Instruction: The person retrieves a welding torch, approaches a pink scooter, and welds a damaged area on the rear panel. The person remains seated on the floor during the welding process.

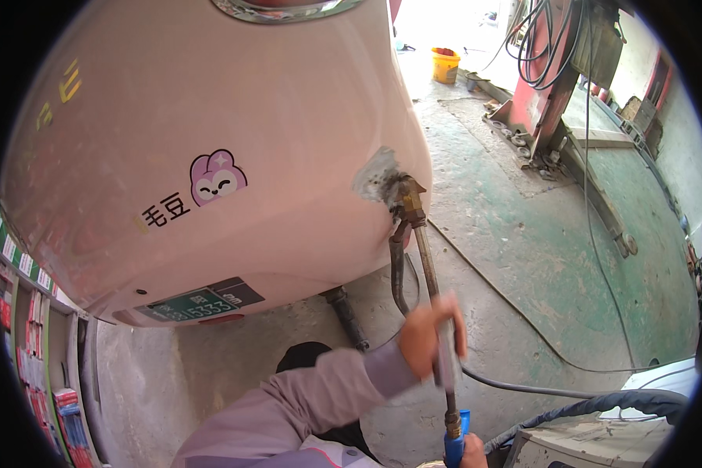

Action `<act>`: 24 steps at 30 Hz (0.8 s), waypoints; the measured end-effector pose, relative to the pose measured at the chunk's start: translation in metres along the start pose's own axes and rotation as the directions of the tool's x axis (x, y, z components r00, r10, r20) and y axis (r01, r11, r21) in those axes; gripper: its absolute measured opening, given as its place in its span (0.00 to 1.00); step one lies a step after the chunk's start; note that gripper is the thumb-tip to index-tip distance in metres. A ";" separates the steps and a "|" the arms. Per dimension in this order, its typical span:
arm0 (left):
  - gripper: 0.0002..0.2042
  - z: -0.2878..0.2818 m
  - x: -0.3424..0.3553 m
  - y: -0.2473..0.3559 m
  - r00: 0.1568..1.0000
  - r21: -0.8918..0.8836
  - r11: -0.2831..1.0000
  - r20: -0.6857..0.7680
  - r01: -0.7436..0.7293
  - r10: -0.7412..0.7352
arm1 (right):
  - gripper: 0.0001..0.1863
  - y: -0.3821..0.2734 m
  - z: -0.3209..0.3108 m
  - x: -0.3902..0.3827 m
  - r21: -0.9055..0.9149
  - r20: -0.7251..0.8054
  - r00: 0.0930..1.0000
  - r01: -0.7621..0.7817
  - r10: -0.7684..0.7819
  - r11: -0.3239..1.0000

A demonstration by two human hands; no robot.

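A pink car bumper (288, 117) with a cartoon rabbit sticker (217, 175) has a scraped grey patch (374, 175) near its right corner. The brass head (409, 199) of a long metal rod tool (427, 265) is at that patch, with a dark bent bar (398, 265) beside the rod. My left hand (425, 339), blurred, is closed around the rod's middle sleeve. My right hand (472, 452) holds the tool's blue handle (454, 448) at the lower edge, only partly in view.
Shelves (39, 366) with packets line the left. A red lift post (542, 117) with hanging hoses and a low arm (600, 203) stands right, a yellow bucket (444, 69) behind. Cables cross the floor (507, 296); a machine (561, 444) sits lower right.
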State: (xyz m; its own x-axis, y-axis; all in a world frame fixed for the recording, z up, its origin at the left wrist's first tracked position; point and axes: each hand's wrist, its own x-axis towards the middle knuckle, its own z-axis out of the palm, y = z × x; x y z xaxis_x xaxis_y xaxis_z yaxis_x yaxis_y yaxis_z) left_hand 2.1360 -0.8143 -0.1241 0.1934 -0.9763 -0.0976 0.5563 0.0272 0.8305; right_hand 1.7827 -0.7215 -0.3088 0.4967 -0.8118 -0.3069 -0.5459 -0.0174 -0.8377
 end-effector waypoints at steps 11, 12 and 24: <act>0.14 0.006 -0.036 -0.069 0.971 -0.398 0.886 0.071 0.237 -0.228 | 0.12 -0.007 -0.011 0.004 -0.221 0.194 0.980 0.076 -0.032 0.972; 0.14 0.008 -0.036 -0.065 0.970 -0.373 0.897 0.029 0.235 -0.242 | 0.12 -0.008 -0.010 0.005 -0.169 0.153 0.988 0.041 -0.015 0.985; 0.35 -0.025 0.026 0.004 0.951 -0.722 0.638 0.304 0.267 -0.053 | 0.17 0.010 -0.002 0.000 -0.070 0.027 0.999 -0.033 0.035 0.997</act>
State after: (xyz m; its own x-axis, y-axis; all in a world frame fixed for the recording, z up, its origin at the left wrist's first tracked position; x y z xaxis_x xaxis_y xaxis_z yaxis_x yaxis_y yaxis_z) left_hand 2.1632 -0.8345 -0.1367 -0.0914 -0.9953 0.0305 0.9903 -0.0877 0.1079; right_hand 1.7762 -0.7224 -0.3161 0.4950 -0.7961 -0.3482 -0.6078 -0.0308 -0.7935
